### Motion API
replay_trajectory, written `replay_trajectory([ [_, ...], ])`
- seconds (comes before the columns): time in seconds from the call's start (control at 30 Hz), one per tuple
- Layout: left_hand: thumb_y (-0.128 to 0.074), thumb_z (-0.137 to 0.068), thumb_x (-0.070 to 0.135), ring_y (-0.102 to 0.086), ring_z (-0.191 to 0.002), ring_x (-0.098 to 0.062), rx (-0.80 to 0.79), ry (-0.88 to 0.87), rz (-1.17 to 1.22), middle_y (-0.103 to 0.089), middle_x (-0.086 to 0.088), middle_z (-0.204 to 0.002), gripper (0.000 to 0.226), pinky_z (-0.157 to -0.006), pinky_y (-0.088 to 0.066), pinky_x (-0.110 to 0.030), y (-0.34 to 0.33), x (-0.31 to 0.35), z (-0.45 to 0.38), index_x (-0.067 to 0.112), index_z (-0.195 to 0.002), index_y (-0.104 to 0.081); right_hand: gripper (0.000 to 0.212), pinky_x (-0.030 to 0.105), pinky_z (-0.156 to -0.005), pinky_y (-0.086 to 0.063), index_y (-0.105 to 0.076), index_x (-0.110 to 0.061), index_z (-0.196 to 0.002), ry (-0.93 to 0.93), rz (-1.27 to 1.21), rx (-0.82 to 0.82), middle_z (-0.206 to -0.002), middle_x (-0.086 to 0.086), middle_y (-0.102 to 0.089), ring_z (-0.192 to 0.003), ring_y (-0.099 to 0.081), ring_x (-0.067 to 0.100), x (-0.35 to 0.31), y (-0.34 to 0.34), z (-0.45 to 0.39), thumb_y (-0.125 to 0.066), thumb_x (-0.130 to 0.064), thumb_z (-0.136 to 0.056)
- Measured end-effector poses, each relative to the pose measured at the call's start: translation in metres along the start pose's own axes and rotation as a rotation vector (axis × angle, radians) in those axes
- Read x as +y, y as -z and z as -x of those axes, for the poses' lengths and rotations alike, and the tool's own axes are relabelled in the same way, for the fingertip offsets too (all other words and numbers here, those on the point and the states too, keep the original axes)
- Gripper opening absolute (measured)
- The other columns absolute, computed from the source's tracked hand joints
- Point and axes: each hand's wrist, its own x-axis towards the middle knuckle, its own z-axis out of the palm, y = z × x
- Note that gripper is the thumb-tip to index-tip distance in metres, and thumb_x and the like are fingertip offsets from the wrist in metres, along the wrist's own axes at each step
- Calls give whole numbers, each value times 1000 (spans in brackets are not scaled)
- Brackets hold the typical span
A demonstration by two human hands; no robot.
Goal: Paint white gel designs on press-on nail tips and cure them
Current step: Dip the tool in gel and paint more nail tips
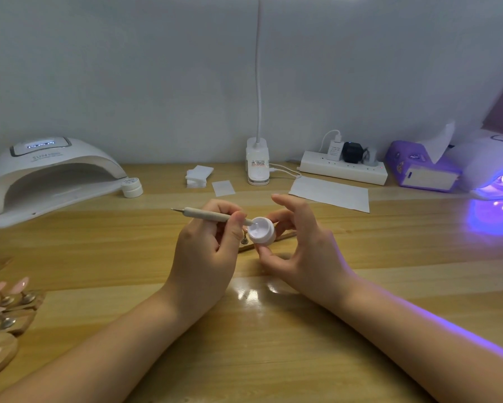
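The left hand (206,251) grips a brush (206,214), its tip hidden in the gel pot (261,230) pinched by the right hand (299,248). The lamp (49,175) reads "SUN".

Both my forearms come in from the near edge and converge toward the middle of the table. My left hand (206,251) shows its back to me, wrist raised a little, fingers curled and thumb pressed against them in a pen-style pinch on a brush handle (206,214). My right hand (299,242) sits just to its right, thumb and middle finger pinching a small white gel pot (262,230), index finger lifted and loosely extended above.
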Motion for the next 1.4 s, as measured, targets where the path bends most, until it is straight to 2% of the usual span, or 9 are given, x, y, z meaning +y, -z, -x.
replay_trajectory([
  [0.17, -50, -93, 27, -60, -65, -15, -3, -5, 4, -62, 7, -69, 13, -54, -47, -24, 0, 1, 0, 18, -89, -59, 72, 25, -78, -54, -42, -9, -133, 1, 5, 3, -103, 5, -65, -86, -65, 13, 0, 0, 0, -81, -10, -73],
  [0.47, -48, -90, 22, -62, -73, -16, -62, 50, 52, -66, 1, -81, 12, -67, -50, -43, 1, 3, 1, 16, -90, -59, 69, 21, -77, -53, -44, -6, -130, -1, 4, 14, -101, 4, -64, -84, -63, 11, 0, -1, 0, -81, -9, -72],
  [1.07, -49, -90, 22, -60, -71, -16, -47, 35, 52, -63, 3, -75, 11, -60, -49, -29, 2, 6, 1, 17, -90, -59, 68, 24, -77, -53, -44, -7, -129, -17, 21, 10, -101, 3, -64, -85, -63, 11, -2, 0, 0, -81, -10, -72],
  [1.23, -49, -90, 22, -60, -71, -15, -36, 17, 47, -63, 6, -76, 9, -62, -50, -33, 2, 6, 2, 20, -91, -58, 68, 23, -77, -54, -44, -7, -129, -24, 21, 10, -101, 3, -64, -85, -64, 11, -2, 1, 0, -81, -10, -73],
  [1.3, -50, -89, 21, -61, -71, -15, -29, 11, 52, -63, 6, -75, 8, -62, -51, -31, 2, 8, 2, 23, -92, -57, 67, 22, -76, -53, -44, -7, -129, -25, 22, 9, -101, 4, -64, -85, -64, 11, -3, 1, 0, -81, -10, -73],
  [1.4, -52, -87, 19, -63, -68, -8, 23, 143, 270, -65, 3, -72, 9, -62, -50, -21, 4, 11, -3, 18, -93, -58, 67, 22, -78, -53, -44, -7, -129, -34, 19, 13, -101, 3, -64, -85, -63, 10, -3, 1, 0, -81, -10, -73],
])
